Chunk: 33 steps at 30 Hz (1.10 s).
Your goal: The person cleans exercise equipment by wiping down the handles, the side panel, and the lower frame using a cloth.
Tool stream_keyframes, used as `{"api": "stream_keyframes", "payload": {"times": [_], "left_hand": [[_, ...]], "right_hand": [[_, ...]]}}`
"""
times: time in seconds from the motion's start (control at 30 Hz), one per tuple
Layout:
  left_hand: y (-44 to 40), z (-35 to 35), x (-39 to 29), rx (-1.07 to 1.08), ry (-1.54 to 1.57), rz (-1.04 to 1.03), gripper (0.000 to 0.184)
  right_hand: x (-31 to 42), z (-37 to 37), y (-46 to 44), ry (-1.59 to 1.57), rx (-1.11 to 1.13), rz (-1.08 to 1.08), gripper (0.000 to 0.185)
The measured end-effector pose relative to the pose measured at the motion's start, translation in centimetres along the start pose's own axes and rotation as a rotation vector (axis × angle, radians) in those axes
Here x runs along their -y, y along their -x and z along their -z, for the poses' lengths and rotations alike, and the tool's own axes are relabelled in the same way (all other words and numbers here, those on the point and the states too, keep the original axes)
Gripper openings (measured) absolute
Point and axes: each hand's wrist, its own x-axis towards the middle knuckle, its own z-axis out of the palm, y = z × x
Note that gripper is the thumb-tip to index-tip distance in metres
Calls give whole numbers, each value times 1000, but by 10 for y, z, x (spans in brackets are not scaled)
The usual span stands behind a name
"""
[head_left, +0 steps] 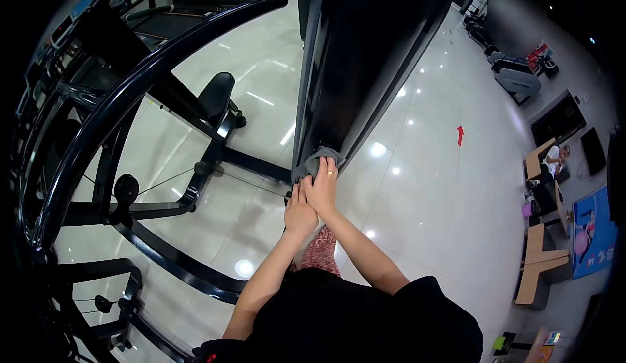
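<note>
A crumpled grey cloth (317,159) lies against the lower end of a tall, glossy dark panel (352,56) of a gym machine. My right hand (322,188), with a ring on one finger, is closed over the cloth and presses it to the panel. My left hand (300,214) is just below and to the left, partly overlapped by the right. Its fingertips grip the cloth's lower left edge. Folds of the cloth under the fingers are hidden.
Left of me are a curved black tube (156,60) of the machine frame, a padded seat (216,95), a pulley (126,188) and cables. Treadmills stand beyond. Glossy tiled floor with a red arrow (460,135) extends right, towards a seated person (554,161) and wooden benches (542,265).
</note>
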Motion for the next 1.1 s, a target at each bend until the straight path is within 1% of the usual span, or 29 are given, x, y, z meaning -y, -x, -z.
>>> {"api": "stream_keyframes", "payload": {"times": [0.03,0.1,0.17,0.2,0.43,0.5,0.67,0.77,0.83,0.9,1.0,1.03,1.1], "left_hand": [[2,0,1,3,-5,1,61],[-1,4,1,104,-34,21,60],[-2,4,1,86,-49,3,59],[0,3,0,80,-61,-14,58],[1,-2,0,111,-103,2,57],[1,-1,-1,89,-91,3,56],[0,-3,1,82,-64,7,55],[2,-3,3,73,-70,-6,55],[2,-5,5,63,-76,-17,54],[3,-6,5,3,-44,-37,52],[3,-3,5,3,-18,-72,54],[2,-5,7,-5,-36,-70,54],[-3,-10,7,7,35,17,59]], "right_hand": [[1,-1,0,2,4,5,52],[4,-1,-2,27,-17,22,50],[5,1,-3,150,57,80,50],[5,-1,-4,172,58,74,49],[7,6,-4,197,104,103,48],[7,8,-4,155,135,114,49],[1,5,1,96,119,129,39],[1,3,2,51,123,95,39],[0,2,3,30,124,92,39],[-1,3,2,8,126,93,38],[0,9,5,-50,145,101,39],[-2,10,6,-34,155,115,39],[-2,8,1,-41,154,141,40]]}}
